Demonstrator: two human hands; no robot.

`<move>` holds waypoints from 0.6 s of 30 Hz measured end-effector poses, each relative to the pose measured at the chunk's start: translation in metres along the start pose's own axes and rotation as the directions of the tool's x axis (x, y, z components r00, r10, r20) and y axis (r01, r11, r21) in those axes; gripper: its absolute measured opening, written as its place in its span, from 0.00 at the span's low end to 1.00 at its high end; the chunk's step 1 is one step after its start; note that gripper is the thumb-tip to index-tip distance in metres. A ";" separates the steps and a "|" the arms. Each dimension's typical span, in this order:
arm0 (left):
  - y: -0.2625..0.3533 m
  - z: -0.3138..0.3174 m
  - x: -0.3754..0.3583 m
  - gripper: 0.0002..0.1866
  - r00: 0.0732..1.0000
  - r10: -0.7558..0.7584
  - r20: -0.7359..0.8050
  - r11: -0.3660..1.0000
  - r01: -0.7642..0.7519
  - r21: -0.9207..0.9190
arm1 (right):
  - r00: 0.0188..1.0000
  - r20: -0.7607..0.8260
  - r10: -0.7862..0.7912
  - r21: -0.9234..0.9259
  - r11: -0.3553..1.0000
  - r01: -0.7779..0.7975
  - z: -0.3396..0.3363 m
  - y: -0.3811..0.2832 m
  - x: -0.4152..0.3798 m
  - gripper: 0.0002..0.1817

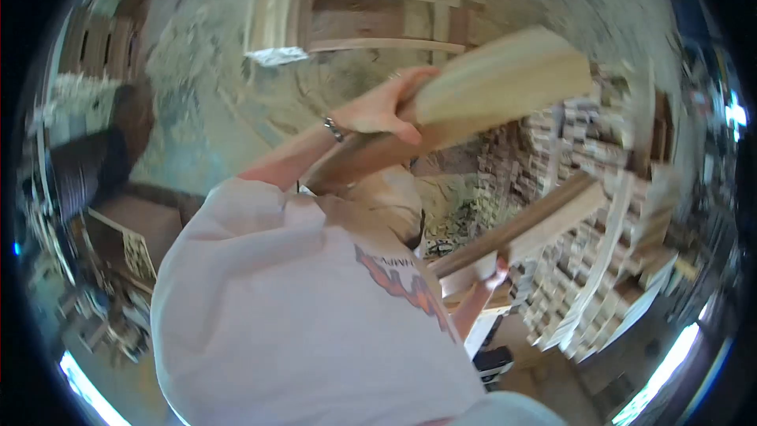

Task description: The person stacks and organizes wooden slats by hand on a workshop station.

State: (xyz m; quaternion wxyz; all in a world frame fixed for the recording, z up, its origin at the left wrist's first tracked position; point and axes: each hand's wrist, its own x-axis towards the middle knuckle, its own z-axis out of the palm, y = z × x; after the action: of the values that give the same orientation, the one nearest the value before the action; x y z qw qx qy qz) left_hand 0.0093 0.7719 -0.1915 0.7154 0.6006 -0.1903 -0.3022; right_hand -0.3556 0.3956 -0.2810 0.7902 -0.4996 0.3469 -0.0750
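My left hand (pixel 386 106), with a metal band at the wrist, grips a long, thick wooden board (pixel 505 83). Its thumb lies over the near face and its fingers reach around the far side. The board slants up to the right, its lower end close to my body. Lower right, my right hand (pixel 498 272) is closed around the underside of another long piece of wood (pixel 544 221), which runs beside my shirt. Part of this hand is hidden by the wood. Motion blurs both pieces a little.
Stacked short wood pieces (pixel 576 268) rise on the right, close to both boards. A wooden frame (pixel 378 43) and a bundle of light boards (pixel 276 12) lie on the dusty floor (pixel 205 110) ahead. More stacked wood (pixel 95 43) and a brown box (pixel 134 229) stand left.
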 end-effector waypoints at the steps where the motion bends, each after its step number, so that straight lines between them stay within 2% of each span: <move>1: -0.005 -0.012 -0.022 0.60 0.999 0.003 -0.053 1.000 -0.003 0.000 | 0.984 0.157 0.083 0.054 0.994 -0.093 0.010 -0.015 0.038 0.41; 2: -0.006 -0.041 -0.037 0.60 0.988 0.014 -0.156 1.000 -0.015 -0.008 | 0.941 0.313 0.128 0.132 0.975 -0.176 0.051 -0.014 0.083 0.40; 3: -0.006 -0.072 -0.052 0.59 0.967 0.018 -0.256 1.000 -0.024 -0.020 | 0.917 0.371 0.148 0.121 0.971 -0.206 0.105 -0.018 0.116 0.39; 4: -0.003 -0.094 -0.070 0.59 0.961 0.008 -0.277 1.000 -0.015 -0.023 | 0.896 0.404 0.187 0.086 0.967 -0.240 0.147 -0.028 0.133 0.37; 5: -0.004 -0.116 -0.086 0.60 0.914 -0.046 -0.404 0.998 0.023 -0.062 | 0.891 0.401 0.214 0.065 0.963 -0.260 0.173 -0.020 0.157 0.37; 6: -0.007 -0.142 -0.099 0.61 0.849 -0.094 -0.520 0.994 0.047 -0.104 | 0.875 0.419 0.244 -0.049 0.968 -0.247 0.206 -0.010 0.185 0.37; 7: -0.015 -0.172 -0.109 0.61 0.842 -0.102 -0.530 0.992 0.046 -0.119 | 0.859 0.435 0.271 -0.157 0.962 -0.224 0.242 0.005 0.214 0.37; 9: -0.034 -0.242 -0.122 0.64 0.694 -0.153 -0.703 0.987 0.071 -0.145 | 0.730 0.629 0.267 -0.291 0.952 -0.097 0.372 0.024 0.235 0.37; 10: -0.054 -0.279 -0.127 0.64 0.699 -0.156 -0.698 0.986 0.072 -0.149 | 0.775 0.587 0.236 -0.295 0.953 -0.066 0.424 0.052 0.245 0.37; 11: -0.081 -0.312 -0.133 0.65 0.655 -0.091 -0.750 0.996 0.040 -0.086 | 0.817 0.539 0.206 -0.306 0.951 -0.037 0.469 0.082 0.258 0.37; 12: -0.104 -0.354 -0.131 0.66 0.609 -0.009 -0.793 1.000 0.010 -0.004 | 0.820 0.538 0.196 -0.299 0.954 -0.032 0.508 0.125 0.282 0.37; 13: -0.121 -0.393 -0.127 0.66 0.620 -0.011 -0.784 1.000 0.016 -0.001 | 0.819 0.543 0.184 -0.321 0.947 0.000 0.539 0.172 0.303 0.37; 14: -0.139 -0.421 -0.128 0.66 0.574 -0.041 -0.818 0.998 0.060 -0.009 | 0.823 0.536 0.188 -0.358 0.934 0.019 0.561 0.214 0.316 0.36; 15: -0.158 -0.438 -0.128 0.67 0.520 -0.087 -0.850 0.994 0.106 -0.037 | 0.847 0.469 0.251 -0.409 0.912 -0.043 0.585 0.251 0.329 0.38; 16: -0.166 -0.445 -0.128 0.67 0.525 -0.133 -0.840 0.989 0.130 -0.075 | 0.863 0.394 0.317 -0.456 0.882 -0.116 0.601 0.282 0.337 0.39; 18: -0.183 -0.476 -0.118 0.67 0.577 -0.270 -0.771 0.961 0.107 -0.256 | 0.892 0.354 0.281 -0.482 0.872 -0.084 0.650 0.324 0.348 0.38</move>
State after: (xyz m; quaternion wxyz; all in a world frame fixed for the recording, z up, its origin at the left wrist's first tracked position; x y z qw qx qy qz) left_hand 0.1861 1.1864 -0.4576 0.7394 0.6209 0.2436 -0.0917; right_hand 0.2362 0.8718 -0.5496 0.7100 -0.6386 0.2264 0.1920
